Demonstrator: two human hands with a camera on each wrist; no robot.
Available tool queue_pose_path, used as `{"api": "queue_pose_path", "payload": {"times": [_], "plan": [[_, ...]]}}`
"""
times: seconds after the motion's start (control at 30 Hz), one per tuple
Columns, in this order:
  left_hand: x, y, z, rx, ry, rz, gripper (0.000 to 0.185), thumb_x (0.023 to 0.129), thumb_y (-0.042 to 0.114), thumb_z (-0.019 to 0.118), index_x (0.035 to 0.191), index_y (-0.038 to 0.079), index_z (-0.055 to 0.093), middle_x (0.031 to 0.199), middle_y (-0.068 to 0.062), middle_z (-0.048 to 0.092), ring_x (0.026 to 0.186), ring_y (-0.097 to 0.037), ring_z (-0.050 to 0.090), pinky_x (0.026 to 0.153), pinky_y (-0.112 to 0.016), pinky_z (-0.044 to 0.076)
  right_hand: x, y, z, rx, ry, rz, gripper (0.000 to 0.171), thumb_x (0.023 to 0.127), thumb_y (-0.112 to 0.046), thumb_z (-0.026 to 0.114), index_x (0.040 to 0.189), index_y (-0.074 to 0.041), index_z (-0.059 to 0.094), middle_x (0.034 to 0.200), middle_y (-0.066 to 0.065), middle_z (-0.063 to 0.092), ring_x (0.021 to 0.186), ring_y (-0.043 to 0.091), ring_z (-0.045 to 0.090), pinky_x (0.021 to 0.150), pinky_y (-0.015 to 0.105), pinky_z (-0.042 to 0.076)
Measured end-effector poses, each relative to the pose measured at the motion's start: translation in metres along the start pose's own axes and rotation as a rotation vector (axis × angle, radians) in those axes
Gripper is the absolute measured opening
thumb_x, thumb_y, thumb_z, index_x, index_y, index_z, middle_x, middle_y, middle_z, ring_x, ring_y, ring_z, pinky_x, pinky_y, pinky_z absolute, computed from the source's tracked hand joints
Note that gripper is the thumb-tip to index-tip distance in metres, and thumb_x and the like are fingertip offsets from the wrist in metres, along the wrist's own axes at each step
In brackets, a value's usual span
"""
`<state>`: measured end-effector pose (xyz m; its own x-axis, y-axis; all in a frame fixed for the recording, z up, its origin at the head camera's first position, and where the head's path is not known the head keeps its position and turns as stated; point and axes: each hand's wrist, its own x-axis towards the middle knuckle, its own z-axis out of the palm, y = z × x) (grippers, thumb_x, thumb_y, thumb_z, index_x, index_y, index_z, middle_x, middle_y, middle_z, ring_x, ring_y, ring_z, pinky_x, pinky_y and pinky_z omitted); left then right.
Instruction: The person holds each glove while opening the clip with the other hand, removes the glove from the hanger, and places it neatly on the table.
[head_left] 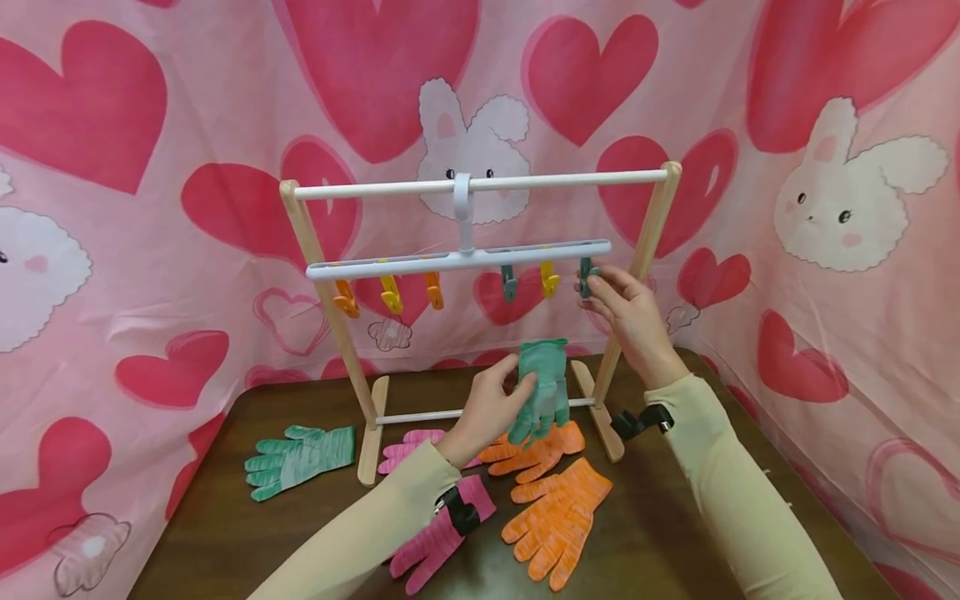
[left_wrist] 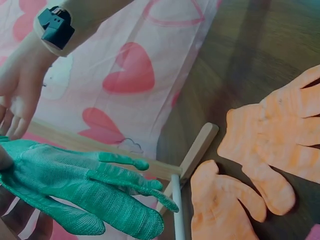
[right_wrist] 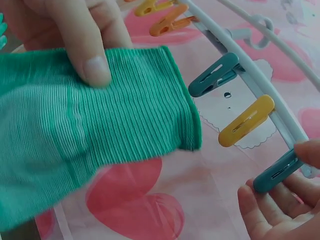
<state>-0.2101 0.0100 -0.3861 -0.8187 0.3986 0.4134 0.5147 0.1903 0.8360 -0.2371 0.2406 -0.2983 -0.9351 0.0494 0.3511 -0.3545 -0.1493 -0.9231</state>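
My left hand (head_left: pixel 495 396) pinches a green knitted glove (head_left: pixel 545 379) near its cuff, thumb in front; the glove's fingers hang downward below the hanger. In the right wrist view the ribbed cuff (right_wrist: pixel 145 100) faces the row of clips. At the right end of the white clip hanger (head_left: pixel 420 263), my right hand (head_left: pixel 633 321) holds a blue-grey clothespin (right_wrist: pixel 277 171) between thumb and fingers. Beside it hang a yellow clothespin (right_wrist: pixel 246 121) and another blue-grey clothespin (right_wrist: pixel 215 75), both with nothing in them. The glove and the held clothespin are apart.
The hanger hooks over a wooden rack's white top bar (head_left: pixel 360 190). Orange and yellow clothespins (head_left: pixel 390 296) hang on its left half. On the brown table (head_left: pixel 660 517) lie a green glove (head_left: pixel 300 460), pink gloves (head_left: pixel 435 533) partly behind my left arm, and orange gloves (head_left: pixel 558 521).
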Motion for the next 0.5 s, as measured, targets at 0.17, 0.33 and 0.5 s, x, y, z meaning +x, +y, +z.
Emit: {"api": "queue_pose_path", "payload": {"times": [0.17, 0.33, 0.5], "plan": [[-0.009, -0.004, -0.006, 0.013, 0.024, 0.007, 0.014, 0.107, 0.024, 0.06, 0.099, 0.013, 0.062, 0.081, 0.001, 0.06, 0.069, -0.013, 0.052, 0.067, -0.026, 0.044, -0.001, 0.003, -0.002, -0.087, -0.002, 0.012, 0.043, 0.108, -0.017, 0.058, 0.141, 0.009, 0.051, 0.113, -0.003, 0.068, 0.108, 0.013, 0.068, 0.095, 0.025, 0.055], [-0.021, -0.009, -0.013, 0.02, 0.038, -0.012, 0.011, 0.106, 0.023, 0.061, 0.101, 0.014, 0.065, 0.086, 0.003, 0.064, 0.076, -0.014, 0.06, 0.071, -0.027, 0.049, -0.006, 0.008, -0.006, -0.121, -0.026, 0.058, 0.052, 0.108, -0.019, 0.057, 0.149, 0.009, 0.044, 0.123, 0.0, 0.063, 0.113, 0.011, 0.067, 0.097, 0.024, 0.054], [-0.035, -0.015, -0.022, 0.022, 0.064, -0.032, 0.014, 0.105, 0.02, 0.063, 0.093, 0.013, 0.061, 0.079, 0.004, 0.058, 0.074, -0.013, 0.061, 0.067, -0.026, 0.048, -0.016, 0.016, -0.011, -0.131, -0.049, 0.085, 0.055, 0.109, -0.021, 0.056, 0.152, 0.008, 0.041, 0.129, -0.002, 0.062, 0.119, 0.014, 0.065, 0.098, 0.024, 0.053]]}}
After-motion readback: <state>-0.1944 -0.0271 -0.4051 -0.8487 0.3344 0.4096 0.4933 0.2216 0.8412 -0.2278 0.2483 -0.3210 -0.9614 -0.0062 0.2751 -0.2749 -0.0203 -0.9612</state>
